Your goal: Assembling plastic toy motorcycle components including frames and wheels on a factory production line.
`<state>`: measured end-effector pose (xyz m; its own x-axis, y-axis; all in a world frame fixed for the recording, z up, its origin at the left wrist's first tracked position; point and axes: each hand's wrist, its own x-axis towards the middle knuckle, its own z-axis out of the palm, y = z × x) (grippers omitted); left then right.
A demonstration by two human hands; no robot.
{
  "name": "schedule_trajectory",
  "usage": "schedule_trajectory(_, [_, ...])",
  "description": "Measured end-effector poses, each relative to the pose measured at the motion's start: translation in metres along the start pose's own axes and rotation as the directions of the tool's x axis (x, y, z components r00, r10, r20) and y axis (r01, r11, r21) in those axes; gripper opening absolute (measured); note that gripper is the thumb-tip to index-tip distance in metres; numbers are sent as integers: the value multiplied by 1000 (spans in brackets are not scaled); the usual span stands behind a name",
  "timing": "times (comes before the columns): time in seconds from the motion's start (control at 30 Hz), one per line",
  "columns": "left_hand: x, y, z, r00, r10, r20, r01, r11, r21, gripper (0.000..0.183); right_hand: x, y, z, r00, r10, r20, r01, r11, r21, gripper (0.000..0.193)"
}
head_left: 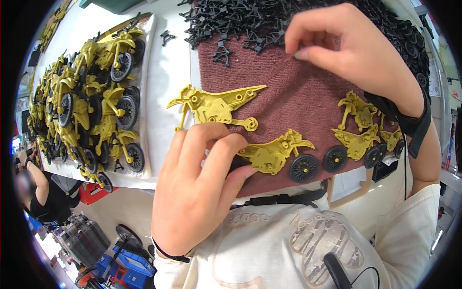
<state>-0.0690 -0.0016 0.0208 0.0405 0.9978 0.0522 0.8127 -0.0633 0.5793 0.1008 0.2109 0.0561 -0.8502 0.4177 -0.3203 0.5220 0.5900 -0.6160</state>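
Observation:
My left hand is bent over the near edge of the maroon cloth. Its thumb and fingers close on the left end of a yellow toy motorcycle body half, where a dark round part shows partly between them. Just beyond these fingers lies a larger yellow body half, inner side up. A black spoked wheel sits by the held half's right end. Above the cloth, close to a heap of small black plastic parts, my right hand has thumb and index finger pinched together; anything between them is hidden.
Finished-looking yellow toy motorcycles crowd a tray at left. More yellow halves with wheels line the cloth at right. Black wheels pile up at far right. Another person's arm shows at far left.

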Motion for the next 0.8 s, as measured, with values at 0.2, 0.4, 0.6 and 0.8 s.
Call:
schedule_trajectory(0.2, [5, -3, -39, 998, -5, -57, 11, 994, 110, 26, 4, 22, 26, 926, -313, -210, 280, 945, -170, 12])
schedule_trajectory(0.4, [56, -9, -48, 996, 85, 10, -85, 983, 160, 11, 2, 26, 27, 717, -624, -310, 400, 733, -551, 11])
schedule_trajectory(0.6, [98, -25, -28, 992, 97, 74, -121, 868, 481, 25, -29, 36, -7, 880, -418, -225, 318, 871, -374, 25])
schedule_trajectory(0.8, [105, -29, -22, 994, 31, 107, -82, 851, 519, 32, -67, 67, -26, 917, -122, -380, 36, 974, -225, 18])
